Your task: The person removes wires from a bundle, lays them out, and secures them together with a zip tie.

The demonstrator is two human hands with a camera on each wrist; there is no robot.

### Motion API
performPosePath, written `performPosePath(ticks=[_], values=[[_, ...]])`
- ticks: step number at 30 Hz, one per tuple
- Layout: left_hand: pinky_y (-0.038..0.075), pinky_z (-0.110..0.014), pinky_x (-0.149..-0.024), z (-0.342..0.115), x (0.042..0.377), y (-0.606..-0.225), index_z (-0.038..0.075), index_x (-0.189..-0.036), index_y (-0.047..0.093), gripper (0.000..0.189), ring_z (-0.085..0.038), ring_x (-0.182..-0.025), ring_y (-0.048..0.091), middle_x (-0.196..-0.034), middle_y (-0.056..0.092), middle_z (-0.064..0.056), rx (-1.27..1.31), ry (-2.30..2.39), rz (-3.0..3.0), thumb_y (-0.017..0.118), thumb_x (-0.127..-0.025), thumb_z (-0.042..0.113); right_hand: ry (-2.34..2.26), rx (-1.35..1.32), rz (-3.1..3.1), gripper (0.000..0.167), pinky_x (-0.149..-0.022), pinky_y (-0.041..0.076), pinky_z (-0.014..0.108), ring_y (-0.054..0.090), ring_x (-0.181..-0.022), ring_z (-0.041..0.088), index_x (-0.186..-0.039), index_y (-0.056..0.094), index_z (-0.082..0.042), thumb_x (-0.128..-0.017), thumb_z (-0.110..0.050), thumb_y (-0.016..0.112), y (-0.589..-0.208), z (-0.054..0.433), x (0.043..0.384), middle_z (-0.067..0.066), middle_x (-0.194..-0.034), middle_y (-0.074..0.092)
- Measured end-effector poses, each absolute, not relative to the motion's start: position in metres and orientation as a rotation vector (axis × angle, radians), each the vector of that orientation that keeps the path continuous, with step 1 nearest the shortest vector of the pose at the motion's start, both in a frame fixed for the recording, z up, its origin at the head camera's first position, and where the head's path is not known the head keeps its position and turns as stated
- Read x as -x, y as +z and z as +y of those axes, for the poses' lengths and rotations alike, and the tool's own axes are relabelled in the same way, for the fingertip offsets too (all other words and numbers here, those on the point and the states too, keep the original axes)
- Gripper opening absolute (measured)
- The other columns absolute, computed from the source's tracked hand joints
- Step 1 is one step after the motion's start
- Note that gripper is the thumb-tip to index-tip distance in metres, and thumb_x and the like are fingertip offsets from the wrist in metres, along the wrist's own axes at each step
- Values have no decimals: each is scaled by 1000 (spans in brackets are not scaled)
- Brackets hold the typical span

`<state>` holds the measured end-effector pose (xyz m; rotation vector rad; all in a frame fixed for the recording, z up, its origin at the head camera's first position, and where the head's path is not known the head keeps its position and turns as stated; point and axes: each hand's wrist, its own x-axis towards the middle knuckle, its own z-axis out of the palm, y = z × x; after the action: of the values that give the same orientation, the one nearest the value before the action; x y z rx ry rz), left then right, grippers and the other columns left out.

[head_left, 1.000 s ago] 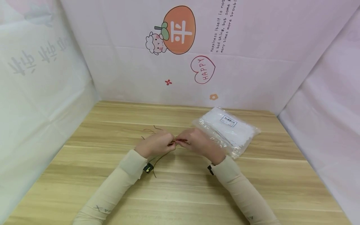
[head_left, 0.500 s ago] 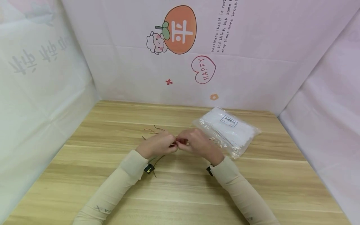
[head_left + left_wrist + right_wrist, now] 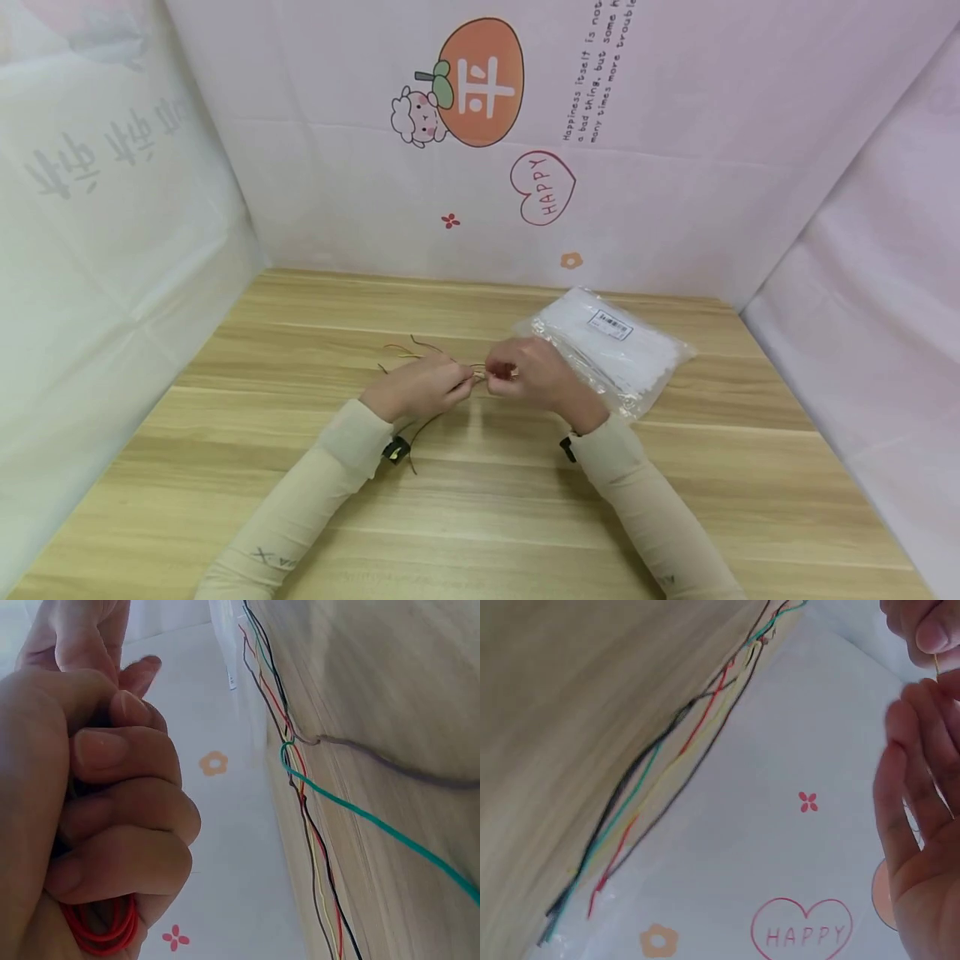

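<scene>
My left hand (image 3: 420,387) curls its fingers round a small coil of red wire (image 3: 105,930), whose loops stick out below the little finger in the left wrist view. Close beside it, my right hand (image 3: 540,375) has thumb and forefinger together at a thin yellow wire (image 3: 936,666) that runs across to the left hand's fingertips. The right hand's other fingers are spread loosely. Loose thin wires in black, red, yellow and green (image 3: 390,831) lie on the table under the hands. Inside the left fist the rest of the coil is hidden.
A clear plastic bag (image 3: 611,337) with white contents and a barcode label lies just behind the right hand. The wooden table (image 3: 480,517) meets white printed cloth walls (image 3: 337,192) at the back and sides.
My right hand has drawn a little to the right, away from the left, so a strand now shows between them. The left hand stays almost in place.
</scene>
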<state>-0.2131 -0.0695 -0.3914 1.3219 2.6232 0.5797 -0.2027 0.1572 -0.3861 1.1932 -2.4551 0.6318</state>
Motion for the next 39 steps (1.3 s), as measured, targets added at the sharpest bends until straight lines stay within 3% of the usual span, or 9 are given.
performPosePath(ticks=[7, 12, 15, 21, 25, 31, 35, 37, 39], values=[[29, -19, -54, -68, 212, -392, 8, -89, 62, 30, -3, -51, 30, -61, 36, 9, -1340, 591, 2596, 41, -110, 12, 588, -1338, -2452, 8, -74, 61, 27, 74, -82, 11, -99, 81, -8, -98, -13, 76, -384, 159, 205, 3, -94, 81], [34, -23, -57, -70, 213, -390, 14, -80, 53, 35, -6, -56, 34, -64, 38, 8, -1276, 560, 2631, 41, -112, 15, 624, -1234, -2467, 5, -64, 56, 27, 66, -70, 7, -92, 80, -8, -96, -9, 77, -383, 173, 210, -1, -84, 78], [37, -24, -59, -71, 214, -390, 16, -76, 48, 38, -7, -58, 36, -65, 39, 7, -1282, 517, 2640, 42, -113, 16, 586, -1214, -2481, 4, -65, 56, 26, 66, -71, 6, -93, 81, -10, -95, -11, 78, -383, 177, 210, -2, -85, 78], [39, -25, -60, -69, 214, -391, 14, -82, 54, 34, -6, -57, 37, -66, 39, 7, -1307, 502, 2624, 40, -113, 16, 501, -1352, -2399, 5, -76, 62, 28, 76, -83, 14, -98, 81, -8, -95, -9, 77, -384, 167, 207, 3, -94, 81], [45, -29, -64, -72, 215, -391, 14, -83, 57, 36, -8, -59, 42, -67, 42, 7, -1249, 564, 2621, 39, -114, 21, 447, -1292, -2417, 3, -68, 59, 24, 71, -72, 9, -94, 78, -9, -94, -6, 77, -386, 167, 207, -1, -83, 78], [52, -39, -80, -80, 220, -392, 10, -93, 61, 38, -14, -74, 53, -78, 52, 0, -1206, 622, 2608, 34, -116, 24, 424, -1182, -2457, 13, -63, 57, 27, 58, -59, 3, -87, 74, -11, -94, 1, 73, -388, 180, 214, -6, -67, 68], [55, -47, -103, -86, 224, -389, 3, -120, 68, 46, -27, -109, 70, -111, 73, -12, -1177, 663, 2574, 30, -117, 29, 464, -1179, -2449, 15, -62, 56, 30, 58, -58, 5, -86, 70, -11, -97, 0, 69, -389, 191, 220, -6, -65, 66], [49, -51, -114, -91, 225, -387, 1, -136, 64, 49, -33, -129, 65, -133, 70, -17, -1151, 673, 2583, 31, -117, 32, 486, -1147, -2443, 16, -63, 55, 31, 57, -58, 6, -86, 70, -11, -97, 1, 69, -388, 197, 221, -5, -64, 65], [52, -51, -110, -96, 227, -386, -1, -134, 64, 47, -33, -124, 67, -129, 71, -18, -1157, 684, 2585, 32, -117, 30, 521, -1104, -2446, 17, -64, 54, 32, 55, -57, 6, -86, 69, -10, -97, 2, 69, -387, 203, 221, -5, -63, 63]])
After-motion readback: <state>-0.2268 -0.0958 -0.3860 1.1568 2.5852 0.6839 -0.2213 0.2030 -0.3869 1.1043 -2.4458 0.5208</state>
